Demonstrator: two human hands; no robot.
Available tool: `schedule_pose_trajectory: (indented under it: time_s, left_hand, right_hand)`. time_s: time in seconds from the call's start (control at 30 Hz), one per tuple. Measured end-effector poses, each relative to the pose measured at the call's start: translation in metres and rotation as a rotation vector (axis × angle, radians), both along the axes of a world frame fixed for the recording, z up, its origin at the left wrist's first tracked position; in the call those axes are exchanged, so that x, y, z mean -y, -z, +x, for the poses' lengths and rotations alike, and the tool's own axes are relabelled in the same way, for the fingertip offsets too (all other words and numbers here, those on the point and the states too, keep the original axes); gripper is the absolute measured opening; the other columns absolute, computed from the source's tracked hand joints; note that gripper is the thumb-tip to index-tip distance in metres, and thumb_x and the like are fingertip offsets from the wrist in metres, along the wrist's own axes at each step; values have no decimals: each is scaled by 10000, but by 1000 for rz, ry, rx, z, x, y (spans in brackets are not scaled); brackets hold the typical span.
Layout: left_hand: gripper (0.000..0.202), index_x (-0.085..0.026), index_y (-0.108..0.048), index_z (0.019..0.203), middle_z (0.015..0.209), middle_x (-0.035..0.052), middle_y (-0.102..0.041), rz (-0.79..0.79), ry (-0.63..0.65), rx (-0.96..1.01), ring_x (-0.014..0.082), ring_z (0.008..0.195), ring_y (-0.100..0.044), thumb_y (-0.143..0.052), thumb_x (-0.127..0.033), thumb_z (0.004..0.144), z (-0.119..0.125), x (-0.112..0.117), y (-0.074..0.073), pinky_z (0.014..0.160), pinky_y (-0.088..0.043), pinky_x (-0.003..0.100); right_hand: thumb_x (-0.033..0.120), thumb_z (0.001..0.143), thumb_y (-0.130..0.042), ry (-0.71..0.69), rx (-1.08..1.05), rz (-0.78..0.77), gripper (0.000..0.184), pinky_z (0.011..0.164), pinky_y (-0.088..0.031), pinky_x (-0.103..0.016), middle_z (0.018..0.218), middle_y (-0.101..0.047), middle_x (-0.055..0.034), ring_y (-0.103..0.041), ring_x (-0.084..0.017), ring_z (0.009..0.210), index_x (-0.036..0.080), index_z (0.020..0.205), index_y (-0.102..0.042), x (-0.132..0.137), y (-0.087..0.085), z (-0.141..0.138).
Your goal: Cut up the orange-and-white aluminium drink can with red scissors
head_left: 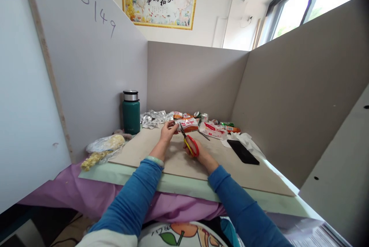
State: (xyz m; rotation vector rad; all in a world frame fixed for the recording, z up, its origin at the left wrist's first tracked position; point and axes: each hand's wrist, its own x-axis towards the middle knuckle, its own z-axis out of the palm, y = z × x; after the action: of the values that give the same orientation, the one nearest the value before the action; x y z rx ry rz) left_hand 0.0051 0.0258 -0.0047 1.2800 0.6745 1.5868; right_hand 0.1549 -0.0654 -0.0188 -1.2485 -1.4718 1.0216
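Note:
My right hand (198, 154) grips a pair of scissors (188, 141) with red and yellow handles, blades pointing up and away toward my left hand. My left hand (168, 130) pinches a small silvery piece at the scissor tips; I cannot make out what it is. Both hands work above a brown board (161, 154) lying on the table. Just beyond the hands lies a red and white snack wrapper (190, 125).
A green thermos (131, 112) stands at the back left by the partition. Crumpled foil (152, 118), cans and wrappers (215, 128) line the back. A black phone (243, 151) lies at the right; a plastic bag with yellow contents (100, 149) sits at the left edge.

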Motion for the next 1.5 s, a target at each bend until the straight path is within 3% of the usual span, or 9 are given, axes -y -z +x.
schedule_pose_trajectory:
  time_s: [0.1,0.2,0.47,0.6,0.7,1.13,1.5]
  left_hand:
    - [608,-154,-604,1108,1046,106,-702,-53,102,-20,147,704,-684,-863,-524,700,-1,3,-1,676,-586,323]
    - [617,-151,-595,1113,1000,103,-706,-77,126,-27,148,668,-688,-869,-531,710,-1,5,-2,683,-589,335]
    - [552,-165,-593,1079,1013,89,-709,27,-87,-114,152,683,-696,-887,-443,704,5,7,-3,646,-577,294]
    - [529,-144,-603,1057,968,98,-703,-83,90,-129,149,628,-682,-853,-495,750,3,7,-2,603,-569,301]
    - [529,-135,-602,1019,917,90,-693,-151,194,-143,151,624,-686,-839,-532,764,1,7,-1,595,-568,295]
    - [569,-143,-592,1050,983,94,-698,-42,78,-141,152,630,-694,-886,-485,704,3,11,-5,567,-546,279]
    - [508,-152,-594,964,766,41,-680,-99,110,-185,149,592,-668,-858,-519,733,2,14,-8,528,-524,260]
  right_hand:
    - [763,874,-508,-11,-1,18,563,441,-297,-282,547,-503,5,-402,-122,434,221,732,-560,2,-1,0]
    - [728,863,-548,22,23,29,525,442,-299,-291,541,-503,-3,-415,-131,444,224,716,-555,1,0,1]
    - [702,867,-553,101,148,83,519,478,-371,-264,586,-554,5,-489,-126,490,199,746,-576,1,3,2]
    - [742,897,-459,18,38,20,556,447,-341,-282,567,-535,5,-447,-128,441,209,774,-562,0,5,2]
    - [736,890,-500,55,55,45,538,448,-340,-299,571,-534,-5,-447,-141,452,216,767,-560,0,6,2]
    - [734,894,-513,82,81,42,541,446,-355,-276,579,-542,9,-472,-124,451,207,778,-558,5,2,1]
    - [686,911,-527,101,116,123,512,458,-407,-285,570,-542,-5,-512,-143,475,209,728,-566,4,5,3]
